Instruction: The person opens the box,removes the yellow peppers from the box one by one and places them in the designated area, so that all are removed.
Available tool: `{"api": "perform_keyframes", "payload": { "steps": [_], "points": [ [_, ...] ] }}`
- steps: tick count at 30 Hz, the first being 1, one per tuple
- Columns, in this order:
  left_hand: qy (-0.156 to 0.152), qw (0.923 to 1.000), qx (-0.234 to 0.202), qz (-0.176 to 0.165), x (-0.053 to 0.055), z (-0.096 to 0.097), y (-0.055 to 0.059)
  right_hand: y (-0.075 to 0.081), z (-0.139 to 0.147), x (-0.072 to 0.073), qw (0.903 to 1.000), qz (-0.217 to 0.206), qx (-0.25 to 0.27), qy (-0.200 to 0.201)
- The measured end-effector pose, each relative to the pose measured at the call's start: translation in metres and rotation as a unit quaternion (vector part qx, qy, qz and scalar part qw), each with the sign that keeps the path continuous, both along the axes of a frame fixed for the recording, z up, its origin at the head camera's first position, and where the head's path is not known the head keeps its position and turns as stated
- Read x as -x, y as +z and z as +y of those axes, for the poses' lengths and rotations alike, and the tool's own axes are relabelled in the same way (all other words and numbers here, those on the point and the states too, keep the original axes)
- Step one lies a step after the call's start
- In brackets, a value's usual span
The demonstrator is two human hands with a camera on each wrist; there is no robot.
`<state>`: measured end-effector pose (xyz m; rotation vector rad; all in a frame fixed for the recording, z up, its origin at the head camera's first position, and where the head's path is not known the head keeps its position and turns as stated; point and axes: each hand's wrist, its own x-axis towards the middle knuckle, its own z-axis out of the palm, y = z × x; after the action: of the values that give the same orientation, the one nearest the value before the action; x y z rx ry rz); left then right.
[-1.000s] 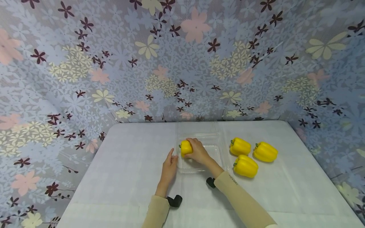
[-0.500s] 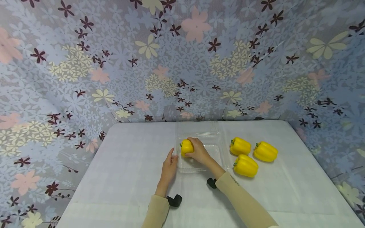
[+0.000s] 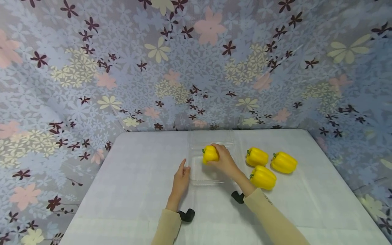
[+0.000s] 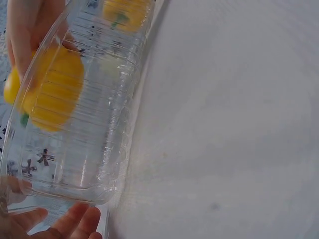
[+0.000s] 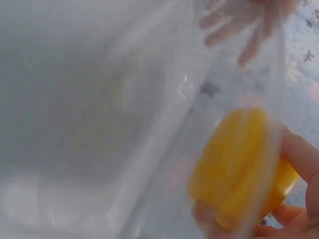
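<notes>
My right hand (image 3: 225, 161) grips a yellow bell pepper (image 3: 210, 154) over the clear plastic clamshell container (image 3: 208, 183). The pepper's green stem faces left in the head view, and the thumb and fingers wrap its right side. Through the container's wall, the left wrist view shows that pepper (image 4: 57, 89) with the right hand around it. At the container's left side rests my left hand (image 3: 180, 178), its fingers extended and close against the plastic edge. In the right wrist view the held pepper (image 5: 232, 164) appears through the blurred plastic.
Three more yellow bell peppers, a back one (image 3: 257, 157), a far right one (image 3: 283, 162) and a front one (image 3: 262, 177), lie right of the container. The raised clear lid (image 3: 211, 136) is at the back, near the floral curtain (image 3: 171, 68). A white cloth (image 3: 137, 170) covers the table.
My right hand and the gripped pepper have moved right and slightly back, away from the container's left side. My left hand has stayed nearly still.
</notes>
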<state>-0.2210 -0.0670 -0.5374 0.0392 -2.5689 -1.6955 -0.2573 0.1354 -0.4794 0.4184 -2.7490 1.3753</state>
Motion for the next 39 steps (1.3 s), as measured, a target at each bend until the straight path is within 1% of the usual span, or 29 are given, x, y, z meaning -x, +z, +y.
{"api": "perform_keyframes", "payload": {
  "steps": [7,10,15,20,24,29,37,39],
  "points": [
    [0.010,0.9999,0.004,0.012,0.001,0.002,-0.001,0.024,0.029,-0.011,0.9998,-0.007,-0.004,-0.020],
    [0.009,0.9999,0.000,0.007,0.001,0.002,-0.001,0.033,0.043,-0.018,0.9994,-0.008,-0.004,-0.035],
    [0.008,1.0000,-0.002,-0.001,0.000,0.002,-0.001,0.041,0.072,-0.028,0.9984,-0.010,-0.009,-0.055],
    [0.007,0.9999,0.004,0.007,0.000,0.002,-0.001,0.046,0.104,-0.040,0.9954,-0.016,-0.034,-0.088],
    [0.006,0.9999,0.005,0.008,-0.001,0.002,0.000,0.048,0.126,-0.052,0.9919,-0.014,-0.051,-0.115],
    [0.005,1.0000,0.007,0.002,-0.001,0.002,0.001,0.047,0.148,-0.067,0.9881,0.003,-0.063,-0.141],
    [0.010,1.0000,-0.001,0.001,-0.001,0.002,0.000,0.037,0.177,-0.090,0.9826,0.007,-0.056,-0.177],
    [0.008,0.9999,-0.006,0.009,-0.001,0.001,-0.001,0.033,0.183,-0.097,0.9809,0.004,-0.057,-0.186]
  ]
}}
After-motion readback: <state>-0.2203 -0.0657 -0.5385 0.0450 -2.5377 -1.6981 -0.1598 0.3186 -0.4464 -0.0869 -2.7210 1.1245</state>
